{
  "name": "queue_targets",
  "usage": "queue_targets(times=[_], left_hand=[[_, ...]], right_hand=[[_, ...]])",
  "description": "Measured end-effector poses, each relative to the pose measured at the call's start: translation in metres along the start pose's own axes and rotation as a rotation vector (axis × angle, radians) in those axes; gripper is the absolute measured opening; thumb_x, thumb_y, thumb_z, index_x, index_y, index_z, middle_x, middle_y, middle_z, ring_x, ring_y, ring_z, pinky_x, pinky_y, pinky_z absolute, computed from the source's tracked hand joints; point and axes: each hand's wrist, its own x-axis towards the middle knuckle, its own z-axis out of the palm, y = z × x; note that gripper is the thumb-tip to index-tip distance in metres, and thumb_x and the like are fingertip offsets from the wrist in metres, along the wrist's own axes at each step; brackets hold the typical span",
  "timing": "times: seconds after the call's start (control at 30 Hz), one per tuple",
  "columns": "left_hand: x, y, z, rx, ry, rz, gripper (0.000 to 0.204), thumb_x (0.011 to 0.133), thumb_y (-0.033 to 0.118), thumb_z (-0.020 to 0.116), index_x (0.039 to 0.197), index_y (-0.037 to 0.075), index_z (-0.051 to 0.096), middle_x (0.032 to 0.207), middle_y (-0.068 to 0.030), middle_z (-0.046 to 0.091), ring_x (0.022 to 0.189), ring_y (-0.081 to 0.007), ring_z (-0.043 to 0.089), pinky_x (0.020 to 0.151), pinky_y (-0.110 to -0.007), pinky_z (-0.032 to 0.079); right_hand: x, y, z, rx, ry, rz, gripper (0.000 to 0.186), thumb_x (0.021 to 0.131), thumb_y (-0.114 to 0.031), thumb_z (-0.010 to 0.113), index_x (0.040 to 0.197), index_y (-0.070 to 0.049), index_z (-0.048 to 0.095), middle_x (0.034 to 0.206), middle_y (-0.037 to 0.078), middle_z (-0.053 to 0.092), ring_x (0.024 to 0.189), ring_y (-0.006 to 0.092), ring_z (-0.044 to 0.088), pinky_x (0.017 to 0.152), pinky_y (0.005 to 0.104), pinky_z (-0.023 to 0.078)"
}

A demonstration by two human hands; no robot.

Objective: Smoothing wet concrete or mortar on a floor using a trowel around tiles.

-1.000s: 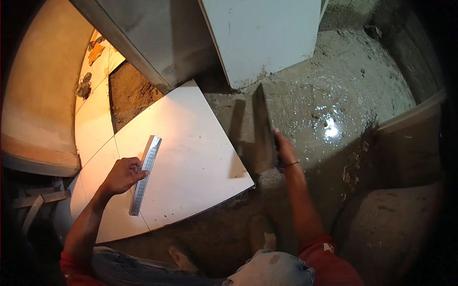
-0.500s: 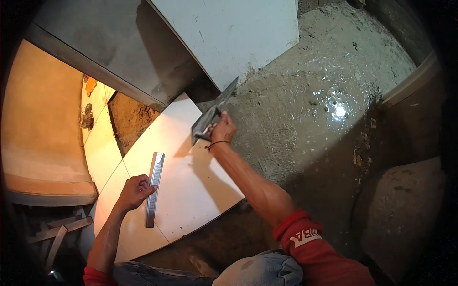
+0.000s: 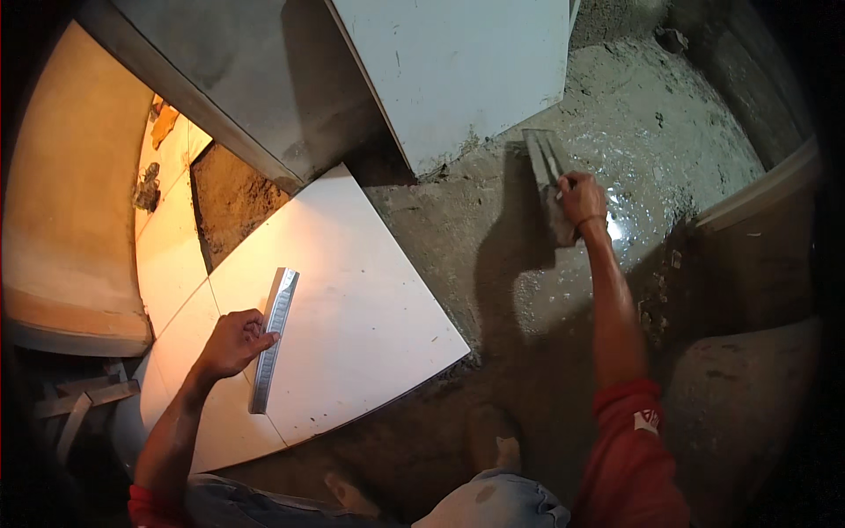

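Out over the wet grey mortar, my right hand is closed round the handle of a flat rectangular plastering trowel. The blade lies close to the surface; whether it touches is hard to tell. My left hand grips a short silver metal channel at its middle, thumb against the side. That channel is held upright-slanting over large white floor tiles, which bear small dark specks.
A big white panel with a soiled lower edge stands at the far side beside a grey slab. Bare brown sand shows in a gap between tiles. Crossed metal pieces lie at the left, near a curved wall.
My right hand has carried the trowel right, from above the white tile's edge to the wet mortar. The left hand still holds the channel in nearly the same place. The view has shifted slightly.
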Motion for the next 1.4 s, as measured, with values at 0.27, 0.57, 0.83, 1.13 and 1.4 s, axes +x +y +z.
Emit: queue_targets(times=[0.27,0.57,0.83,1.13,1.4], left_hand=[[0.009,0.018,0.004,0.024,-0.022,-0.053,0.029,0.088,0.022,0.075,0.082,-0.003,0.060,0.064,-0.0060,0.059,0.060,-0.0110,0.056,0.057,-0.029,0.046],[0.014,0.006,0.008,0.040,-0.041,-0.039,0.030,0.089,0.023,0.074,0.081,-0.002,0.059,0.064,-0.0046,0.057,0.059,-0.0095,0.053,0.056,-0.029,0.045],[0.017,0.005,0.009,0.028,-0.032,0.030,0.032,0.089,0.023,0.074,0.078,-0.001,0.057,0.061,-0.0015,0.052,0.057,-0.0073,0.048,0.054,-0.027,0.041],[0.026,-0.002,0.015,-0.018,-0.045,-0.054,0.025,0.087,0.021,0.074,0.083,-0.002,0.063,0.063,-0.0028,0.058,0.057,-0.0087,0.051,0.056,-0.027,0.043],[0.030,-0.001,0.016,-0.005,-0.036,-0.043,0.027,0.086,0.021,0.075,0.078,-0.001,0.060,0.061,-0.0013,0.054,0.057,-0.0075,0.048,0.054,-0.026,0.040]], right_hand=[[0.005,-0.004,0.039,-0.309,-0.073,-0.124,0.029,0.093,-0.033,0.059,0.106,-0.011,0.073,0.097,0.019,0.072,0.093,0.0425,0.067,0.084,0.0495,0.053],[-0.080,-0.025,0.038,0.417,-0.433,-0.210,0.031,0.097,-0.032,0.060,0.106,-0.004,0.072,0.071,0.005,0.063,0.065,0.0182,0.060,0.058,0.0350,0.045],[-0.010,-0.019,0.064,0.568,-0.818,0.126,0.028,0.095,-0.038,0.066,0.103,-0.013,0.076,0.061,-0.007,0.049,0.048,0.0024,0.039,0.041,0.0221,0.031],[0.026,0.047,0.019,0.734,-0.614,0.362,0.031,0.096,-0.038,0.064,0.113,-0.013,0.072,0.066,-0.007,0.048,0.049,0.0029,0.039,0.042,0.0194,0.030],[-0.003,0.110,0.002,0.978,-0.025,0.635,0.032,0.091,-0.039,0.071,0.106,-0.012,0.071,0.064,-0.004,0.051,0.045,0.0064,0.040,0.040,0.0235,0.030]])
